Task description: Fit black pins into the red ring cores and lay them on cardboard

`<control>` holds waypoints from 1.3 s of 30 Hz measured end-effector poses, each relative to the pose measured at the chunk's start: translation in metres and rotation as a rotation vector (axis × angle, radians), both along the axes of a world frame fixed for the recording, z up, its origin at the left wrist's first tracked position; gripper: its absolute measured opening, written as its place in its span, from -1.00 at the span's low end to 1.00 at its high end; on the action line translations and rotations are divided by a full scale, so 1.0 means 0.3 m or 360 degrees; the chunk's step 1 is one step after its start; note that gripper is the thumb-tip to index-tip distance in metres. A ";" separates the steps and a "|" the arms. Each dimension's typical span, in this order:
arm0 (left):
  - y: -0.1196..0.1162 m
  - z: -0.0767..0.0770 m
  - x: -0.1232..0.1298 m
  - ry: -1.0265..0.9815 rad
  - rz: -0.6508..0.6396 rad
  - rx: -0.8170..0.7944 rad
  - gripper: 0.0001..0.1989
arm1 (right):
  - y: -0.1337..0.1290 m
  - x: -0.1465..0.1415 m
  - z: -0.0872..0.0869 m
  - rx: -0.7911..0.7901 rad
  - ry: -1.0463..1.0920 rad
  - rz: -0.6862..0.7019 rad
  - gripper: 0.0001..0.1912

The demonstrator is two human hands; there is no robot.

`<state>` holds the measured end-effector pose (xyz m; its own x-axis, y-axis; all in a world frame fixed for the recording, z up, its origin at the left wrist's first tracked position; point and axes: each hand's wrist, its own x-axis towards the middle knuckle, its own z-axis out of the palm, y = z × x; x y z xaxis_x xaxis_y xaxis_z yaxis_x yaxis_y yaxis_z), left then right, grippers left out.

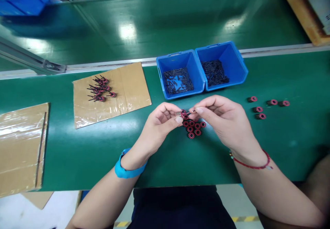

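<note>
Between thumb and fingers, my left hand (165,121) pinches a small red-and-black ring-shaped part (183,112). Close on its right, my right hand (219,117) has thumb and index finger pressed together on a thin dark piece (192,112) that reaches toward that part; its far end is hard to make out. Just below my fingertips, a cluster of several similar red-and-black parts (191,129) lies on the green table (165,167).
Two blue bins (161,78) (238,66) hold short black tubes. Several red-and-black parts with dark leads (101,90) rest on cardboard (129,84) at left. More parts (261,116) lie right. Another cardboard sheet (20,146) is far left. A person's arm (318,184) shows at lower right.
</note>
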<state>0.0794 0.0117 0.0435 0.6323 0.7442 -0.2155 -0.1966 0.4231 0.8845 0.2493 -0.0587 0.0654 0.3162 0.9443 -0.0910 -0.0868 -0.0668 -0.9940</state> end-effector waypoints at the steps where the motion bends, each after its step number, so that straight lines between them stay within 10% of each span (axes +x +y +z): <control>1: 0.000 0.000 0.000 -0.0002 -0.0005 0.0000 -0.85 | -0.001 0.000 0.000 -0.0001 -0.0003 0.0002 -0.95; 39: -0.014 0.007 -0.008 -0.0001 -0.0052 -0.0014 -0.86 | -0.001 -0.042 -0.021 0.0207 -0.0861 0.0001 -0.91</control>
<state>0.0772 0.0075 0.0456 0.6565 0.7211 -0.2214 -0.1829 0.4370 0.8807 0.2367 -0.0590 0.0591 0.2849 0.9372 0.2012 0.4380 0.0594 -0.8970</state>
